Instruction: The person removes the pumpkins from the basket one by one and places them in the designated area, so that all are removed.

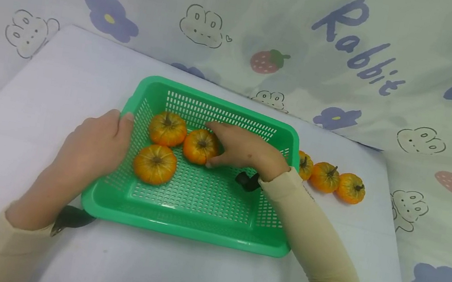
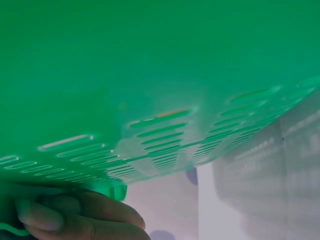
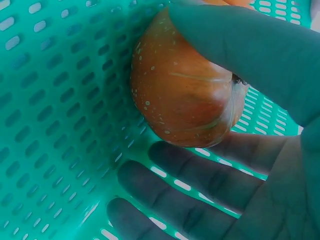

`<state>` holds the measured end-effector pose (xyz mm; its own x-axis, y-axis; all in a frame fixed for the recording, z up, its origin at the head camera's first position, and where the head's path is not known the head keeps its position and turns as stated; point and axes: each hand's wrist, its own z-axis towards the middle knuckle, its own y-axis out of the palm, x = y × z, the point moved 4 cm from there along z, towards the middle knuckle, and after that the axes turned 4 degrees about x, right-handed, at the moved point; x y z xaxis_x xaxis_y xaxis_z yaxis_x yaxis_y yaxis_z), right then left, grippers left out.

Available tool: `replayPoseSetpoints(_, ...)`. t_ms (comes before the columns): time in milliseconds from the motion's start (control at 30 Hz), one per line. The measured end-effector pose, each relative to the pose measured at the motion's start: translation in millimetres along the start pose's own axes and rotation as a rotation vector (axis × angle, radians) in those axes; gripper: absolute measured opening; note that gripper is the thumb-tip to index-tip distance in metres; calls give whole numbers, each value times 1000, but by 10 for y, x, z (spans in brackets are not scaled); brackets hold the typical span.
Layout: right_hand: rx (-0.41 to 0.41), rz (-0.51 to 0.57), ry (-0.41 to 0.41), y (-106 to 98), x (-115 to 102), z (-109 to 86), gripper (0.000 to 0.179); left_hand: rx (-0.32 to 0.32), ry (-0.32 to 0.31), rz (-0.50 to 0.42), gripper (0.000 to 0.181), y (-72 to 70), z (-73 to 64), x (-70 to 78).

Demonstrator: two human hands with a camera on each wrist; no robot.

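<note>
Pumpkins (image 1: pixel 155 165), three inside green basket (image 1: pixel 189 235)

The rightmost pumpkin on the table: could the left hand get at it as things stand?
Probably not: the left hand is holding the left rim of the green basket, and that basket and the right arm lie between it and the rightmost pumpkin.
</note>
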<state>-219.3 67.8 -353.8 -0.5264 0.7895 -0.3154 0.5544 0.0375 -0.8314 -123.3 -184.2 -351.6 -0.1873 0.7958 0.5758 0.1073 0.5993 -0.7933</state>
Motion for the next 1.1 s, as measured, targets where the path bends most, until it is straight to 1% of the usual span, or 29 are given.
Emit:
replayPoseSetpoints(367,6,15,16,4,21,-37,92,5,3,3,61,6,5,-10)
replayPoseSetpoints(567,6,13,7,10,13,-18,90,4,2,3,62,8,7,-11)
replayPoseSetpoints(800,-2,15,18,23,16,-6,89,0,1,2,62,12,12,-20)
replayPoseSetpoints(1100,-5,31,19,20,30,-30,90,0,0,4,62,13,9,-20)
